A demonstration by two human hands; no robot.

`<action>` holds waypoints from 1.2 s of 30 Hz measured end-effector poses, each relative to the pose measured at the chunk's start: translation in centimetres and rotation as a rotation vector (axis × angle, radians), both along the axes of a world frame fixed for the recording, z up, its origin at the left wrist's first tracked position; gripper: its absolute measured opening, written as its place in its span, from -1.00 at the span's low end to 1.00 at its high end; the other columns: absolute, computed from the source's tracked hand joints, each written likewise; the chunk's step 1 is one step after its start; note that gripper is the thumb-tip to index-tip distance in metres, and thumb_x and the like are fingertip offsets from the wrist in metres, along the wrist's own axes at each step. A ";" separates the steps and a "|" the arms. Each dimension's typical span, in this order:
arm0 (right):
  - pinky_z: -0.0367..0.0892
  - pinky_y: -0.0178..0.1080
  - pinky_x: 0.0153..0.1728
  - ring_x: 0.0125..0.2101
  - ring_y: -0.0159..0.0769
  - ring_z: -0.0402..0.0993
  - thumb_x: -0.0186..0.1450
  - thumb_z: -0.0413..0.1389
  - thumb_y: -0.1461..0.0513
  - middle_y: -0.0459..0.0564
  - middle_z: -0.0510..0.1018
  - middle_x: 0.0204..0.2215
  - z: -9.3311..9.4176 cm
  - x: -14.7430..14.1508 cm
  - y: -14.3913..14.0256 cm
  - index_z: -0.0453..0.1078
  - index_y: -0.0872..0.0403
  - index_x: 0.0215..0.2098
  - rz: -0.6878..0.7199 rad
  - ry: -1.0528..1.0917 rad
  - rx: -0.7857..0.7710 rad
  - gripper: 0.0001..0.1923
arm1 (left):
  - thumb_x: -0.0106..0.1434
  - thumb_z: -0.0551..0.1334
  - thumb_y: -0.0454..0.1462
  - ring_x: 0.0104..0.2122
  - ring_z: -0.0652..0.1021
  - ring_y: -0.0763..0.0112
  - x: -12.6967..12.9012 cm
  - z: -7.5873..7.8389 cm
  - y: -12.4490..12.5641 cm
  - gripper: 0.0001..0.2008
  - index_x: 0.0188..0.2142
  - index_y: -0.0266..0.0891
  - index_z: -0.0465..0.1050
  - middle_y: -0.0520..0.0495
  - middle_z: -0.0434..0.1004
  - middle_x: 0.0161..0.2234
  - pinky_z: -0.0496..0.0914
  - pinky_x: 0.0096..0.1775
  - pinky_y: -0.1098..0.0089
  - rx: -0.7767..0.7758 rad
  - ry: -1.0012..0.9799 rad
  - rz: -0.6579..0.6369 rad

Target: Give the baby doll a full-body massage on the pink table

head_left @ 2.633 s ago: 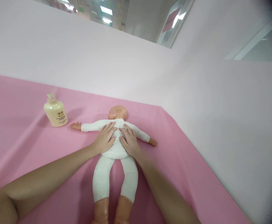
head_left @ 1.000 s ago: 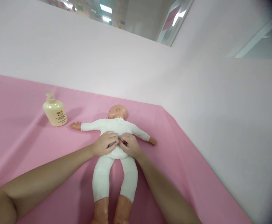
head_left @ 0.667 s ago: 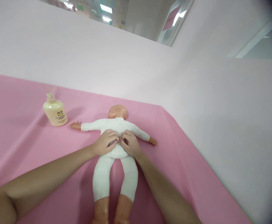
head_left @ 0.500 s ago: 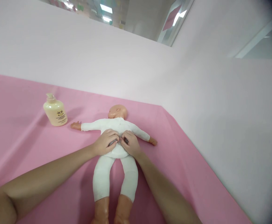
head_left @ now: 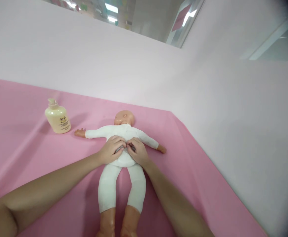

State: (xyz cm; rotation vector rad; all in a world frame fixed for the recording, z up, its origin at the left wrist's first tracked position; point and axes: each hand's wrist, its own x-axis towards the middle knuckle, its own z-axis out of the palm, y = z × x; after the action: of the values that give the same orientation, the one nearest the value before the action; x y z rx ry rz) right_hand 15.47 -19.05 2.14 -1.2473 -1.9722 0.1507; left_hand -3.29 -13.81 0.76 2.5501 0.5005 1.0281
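A baby doll (head_left: 125,161) with a white cloth body lies stretched out, seemingly on its front. Its bald head is turned to the left, its arms are spread and its legs point toward me. My left hand (head_left: 113,149) rests on the left side of the doll's lower trunk, fingers curled in against the white cloth. From the right, my right hand (head_left: 137,152) presses on the same part with bent fingers. Both sets of fingertips nearly meet at the middle of the trunk, with the cloth gathered under them; the exact pinch is partly hidden.
A pale yellow pump bottle (head_left: 58,118) stands to the left of the doll's outstretched arm. Pink sheeting (head_left: 30,148) covers the surface under everything. A white wall (head_left: 89,59) rises behind and to the right, with a mirror or window (head_left: 149,23) at the top.
Almost nothing differs. Fingers of both hands have shifted slightly on the doll's trunk, and the whole view has moved a little.
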 end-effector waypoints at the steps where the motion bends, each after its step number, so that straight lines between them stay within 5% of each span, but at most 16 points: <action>1: 0.27 -0.16 -0.21 -0.34 -0.26 0.35 0.28 0.03 0.34 -0.07 0.43 -0.41 0.0 0.0 0.0 0.33 0.02 -0.38 -0.005 0.001 0.006 -0.88 | 0.31 0.05 -0.33 -0.09 0.43 0.23 0.0 0.0 0.0 -0.84 -0.20 -0.18 0.40 -0.11 0.48 -0.14 0.31 -0.01 0.14 0.002 0.003 0.005; 36: 0.25 -0.09 -0.06 -0.18 -0.18 0.34 0.27 0.00 0.37 -0.01 0.47 -0.27 0.1 0.1 -0.1 0.34 0.03 -0.26 -0.027 0.014 -0.048 -0.85 | 0.32 0.04 -0.35 -0.08 0.42 0.23 0.0 0.2 0.0 -0.83 -0.20 -0.17 0.38 -0.09 0.47 -0.12 0.26 0.00 0.15 -0.003 0.030 0.017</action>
State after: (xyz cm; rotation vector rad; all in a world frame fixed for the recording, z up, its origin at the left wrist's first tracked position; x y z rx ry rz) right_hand 15.62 -19.16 2.27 -1.2996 -1.9491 0.1933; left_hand -3.32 -13.78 0.94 2.5663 0.5329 0.9960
